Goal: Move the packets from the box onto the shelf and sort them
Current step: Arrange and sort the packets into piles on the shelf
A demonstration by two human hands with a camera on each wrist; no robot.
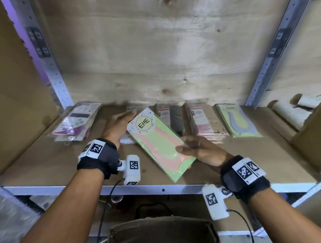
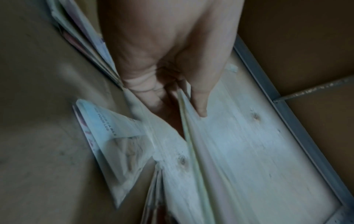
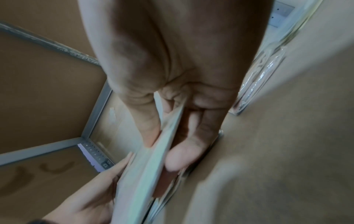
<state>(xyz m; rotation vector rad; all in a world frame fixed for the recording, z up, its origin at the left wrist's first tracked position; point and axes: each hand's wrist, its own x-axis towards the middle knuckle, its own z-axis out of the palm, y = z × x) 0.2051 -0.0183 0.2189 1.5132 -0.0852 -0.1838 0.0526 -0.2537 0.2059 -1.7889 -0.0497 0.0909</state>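
A green and pink ENE packet point(image 1: 160, 143) is held tilted just above the cardboard-lined shelf point(image 1: 245, 160). My left hand point(image 1: 127, 120) holds its far left corner, thumb on one face and fingers on the other, as the left wrist view shows with the packet point(image 2: 191, 151) edge-on. My right hand point(image 1: 184, 156) pinches the near right side, thumb on top and fingers underneath. In the right wrist view the packet point(image 3: 153, 166) runs between thumb and fingers. The open box point(image 1: 161, 232) sits below the shelf; its inside is hidden.
Piles of packets lie along the back: a mixed pile point(image 1: 78, 120) at left, a dark packet point(image 1: 174, 120), a pink pile point(image 1: 201, 122), a yellow-grey ENE pile point(image 1: 238, 122). A white packet point(image 1: 126, 138) lies under the held one. A cardboard box point(image 1: 310, 137) stands at right.
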